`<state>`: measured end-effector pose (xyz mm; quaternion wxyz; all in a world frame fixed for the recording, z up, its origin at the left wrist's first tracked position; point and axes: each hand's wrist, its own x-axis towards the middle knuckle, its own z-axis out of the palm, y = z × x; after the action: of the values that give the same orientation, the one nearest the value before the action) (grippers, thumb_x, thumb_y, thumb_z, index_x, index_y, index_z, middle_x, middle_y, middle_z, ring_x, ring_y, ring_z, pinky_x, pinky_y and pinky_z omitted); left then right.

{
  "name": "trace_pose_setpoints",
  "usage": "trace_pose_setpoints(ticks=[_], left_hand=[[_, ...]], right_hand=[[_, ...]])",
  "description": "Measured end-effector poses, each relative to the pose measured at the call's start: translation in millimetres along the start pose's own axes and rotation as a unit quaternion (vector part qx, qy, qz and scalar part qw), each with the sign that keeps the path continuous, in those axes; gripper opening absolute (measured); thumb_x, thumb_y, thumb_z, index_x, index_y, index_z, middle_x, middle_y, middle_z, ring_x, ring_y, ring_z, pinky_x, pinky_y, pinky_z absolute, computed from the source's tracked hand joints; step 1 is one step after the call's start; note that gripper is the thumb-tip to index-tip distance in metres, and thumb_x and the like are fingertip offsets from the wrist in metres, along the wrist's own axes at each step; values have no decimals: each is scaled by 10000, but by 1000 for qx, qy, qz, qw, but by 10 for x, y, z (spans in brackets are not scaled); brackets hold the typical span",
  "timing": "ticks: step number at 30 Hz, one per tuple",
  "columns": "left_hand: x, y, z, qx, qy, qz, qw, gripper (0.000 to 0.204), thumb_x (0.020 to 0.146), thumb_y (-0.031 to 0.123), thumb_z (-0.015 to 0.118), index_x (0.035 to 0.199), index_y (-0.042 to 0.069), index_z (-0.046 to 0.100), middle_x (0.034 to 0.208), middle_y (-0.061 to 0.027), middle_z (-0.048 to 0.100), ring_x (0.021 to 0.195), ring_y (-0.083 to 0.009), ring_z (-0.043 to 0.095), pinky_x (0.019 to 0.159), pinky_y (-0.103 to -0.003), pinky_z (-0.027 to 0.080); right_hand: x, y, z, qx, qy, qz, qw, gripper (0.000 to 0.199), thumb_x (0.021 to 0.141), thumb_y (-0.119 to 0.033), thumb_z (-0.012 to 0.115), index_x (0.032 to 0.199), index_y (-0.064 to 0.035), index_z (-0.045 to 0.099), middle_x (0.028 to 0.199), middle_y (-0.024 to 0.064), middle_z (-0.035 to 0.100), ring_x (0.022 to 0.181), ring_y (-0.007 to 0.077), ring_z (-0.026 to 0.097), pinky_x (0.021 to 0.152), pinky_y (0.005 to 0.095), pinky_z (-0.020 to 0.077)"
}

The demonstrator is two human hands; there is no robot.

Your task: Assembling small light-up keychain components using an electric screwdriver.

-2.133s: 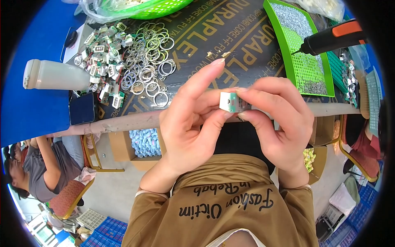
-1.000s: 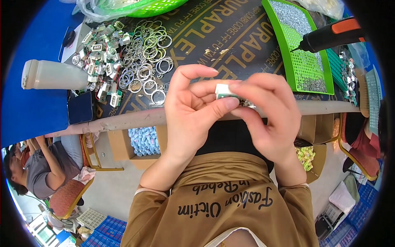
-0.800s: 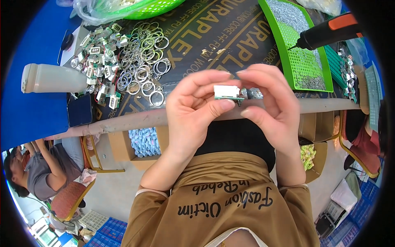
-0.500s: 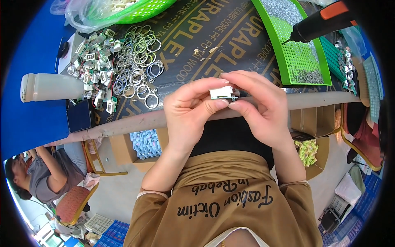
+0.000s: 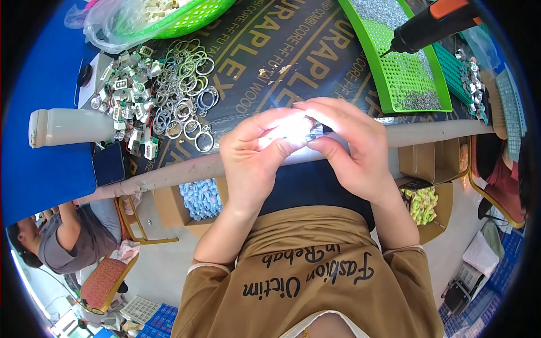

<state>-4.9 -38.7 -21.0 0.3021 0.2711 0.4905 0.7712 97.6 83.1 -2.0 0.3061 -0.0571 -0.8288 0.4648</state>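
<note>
Over the table's near edge, my left hand (image 5: 248, 155) and my right hand (image 5: 355, 152) meet around a small circuit board (image 5: 314, 132). Thumbs and fingers of both hands pinch it from either side. A bright white light shines from it, and the glare hides its left part and some of my left fingertips. To the left on the table lies a heap of similar small boards with silvery and white parts (image 5: 127, 93). Beside that heap, metal key rings (image 5: 189, 107) are spread in a loose pile.
A white bottle (image 5: 70, 128) lies left of the heap, near a dark flat object (image 5: 108, 163). A black-and-orange electric screwdriver (image 5: 431, 31) hangs over a green screw tray (image 5: 408, 79). Below stand boxes of blue pieces (image 5: 201, 200) and yellow-green pieces (image 5: 421, 205). Another person (image 5: 76, 231) sits left.
The board's light has come on, flooding my fingers with glare. Both hands have shifted slightly left, still pinching the board.
</note>
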Motion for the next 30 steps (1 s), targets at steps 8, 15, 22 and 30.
trace_pose_setpoints(ticks=[8, 15, 22, 30], left_hand=[[13, 18, 44, -45, -15, 9, 999, 282, 760, -95, 635, 1037, -47, 613, 980, -101, 641, 894, -148, 619, 803, -259, 505], [13, 22, 29, -41, -14, -2, 999, 304, 760, -106, 630, 1056, -44, 601, 990, -105, 638, 899, -148, 618, 812, -258, 505], [15, 18, 28, -19, -7, -4, 1000, 284, 761, -72, 649, 1041, -38, 613, 976, -92, 643, 890, -140, 615, 799, -254, 496], [21, 8, 24, -14, -7, 13, 1000, 269, 767, -55, 654, 1032, -40, 612, 965, -92, 643, 889, -140, 612, 795, -253, 491]], right_hand=[[1, 15, 9, -14, 12, -18, 1000, 381, 714, 45, 623, 1091, -12, 600, 1011, 125, 617, 860, 255, 621, 718, 300, 504], [1, 2, 16, 6, 13, -8, 1000, 376, 722, 35, 633, 1094, -5, 598, 1014, 121, 617, 873, 246, 619, 726, 299, 506], [-2, 10, 11, 13, 10, -5, 1000, 385, 726, 25, 642, 1106, -5, 594, 1012, 125, 614, 850, 236, 620, 708, 292, 508], [-4, 21, 18, 17, 13, -2, 1000, 382, 722, 30, 638, 1100, -10, 601, 1018, 128, 618, 849, 239, 619, 703, 292, 508]])
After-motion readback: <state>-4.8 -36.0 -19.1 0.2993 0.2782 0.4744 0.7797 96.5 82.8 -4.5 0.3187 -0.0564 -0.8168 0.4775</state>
